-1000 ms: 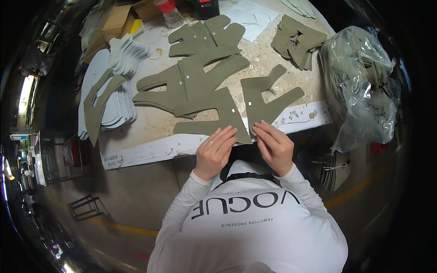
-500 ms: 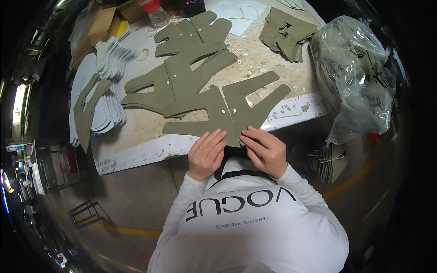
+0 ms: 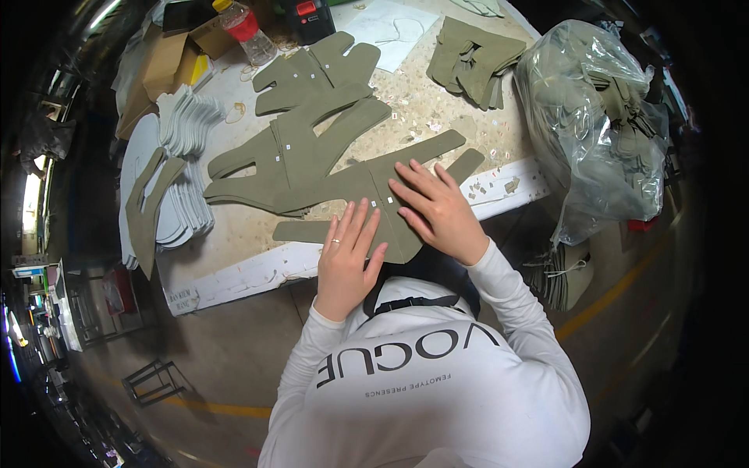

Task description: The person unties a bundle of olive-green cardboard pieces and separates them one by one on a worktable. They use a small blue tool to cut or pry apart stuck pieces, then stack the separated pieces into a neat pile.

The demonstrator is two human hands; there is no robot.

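Two olive-green cut pieces [image 3: 402,238] with forked ends lie side by side at the table's front edge, each bearing a small white sticker near their shared middle line. My left hand [image 3: 349,257] rests on the left piece with fingers stretched out. Across the right piece lies my right hand [image 3: 438,209], fingers spread flat and the thumb apart. Farther back, overlapping stacks of like olive pieces [image 3: 300,152] cover the middle of the table, with another group of olive pieces [image 3: 331,66] behind them.
Pale grey cut pieces [image 3: 187,125] are stacked at the left, near a narrow olive piece [image 3: 144,226]. A bottle with a red label [image 3: 246,35] and a cardboard box [image 3: 168,70] stand behind. More olive pieces [image 3: 474,58] lie back right, beside a clear plastic bag [image 3: 581,117].
Both hands have moved from the pieces' near edge farther onto them, the right hand reaching farthest. Its fingers have spread out flat. The two pieces now meet more closely along their middle line.
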